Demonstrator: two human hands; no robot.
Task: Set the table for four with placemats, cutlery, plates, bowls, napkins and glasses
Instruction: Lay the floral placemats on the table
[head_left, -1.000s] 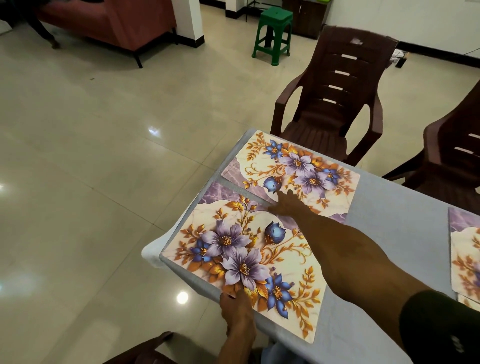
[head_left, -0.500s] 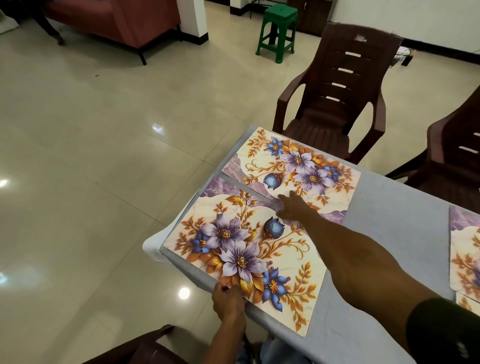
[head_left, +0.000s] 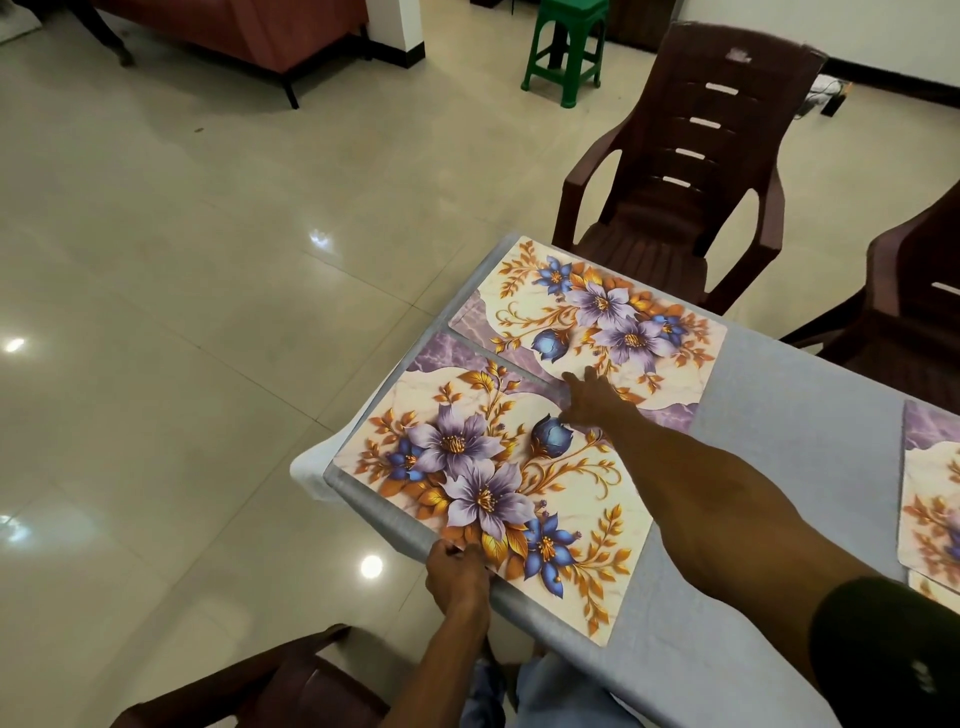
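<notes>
Looking down from head height at the corner of a table (head_left: 789, 395) covered in a pale grey cloth. Two floral placemats lie side by side at that corner, their long edges almost touching. The near placemat (head_left: 493, 493) sits at the table's near edge; the far placemat (head_left: 597, 332) lies just beyond it, in front of a brown plastic chair (head_left: 691, 171).

The left hand (head_left: 460, 574) comes up from below the table edge and grips the near edge of the near placemat, fingers curled over it, thumb side hidden (how tightly it pinches cannot be told). The right hand (head_left: 589, 397) reaches across from the right, its forearm passing over the near placemat. Its fingers are straight and slightly spread, palm down, resting flat where the two mats meet, with fingertips on the far placemat; it holds nothing.

At the right edge of the view, a third placemat (head_left: 930, 499) lies on the cloth, well apart from the first two, with the corner of another just below it. A second brown chair (head_left: 914, 312) stands at the far right, and a green stool (head_left: 566, 52) stands on the glossy tiled floor beyond.
</notes>
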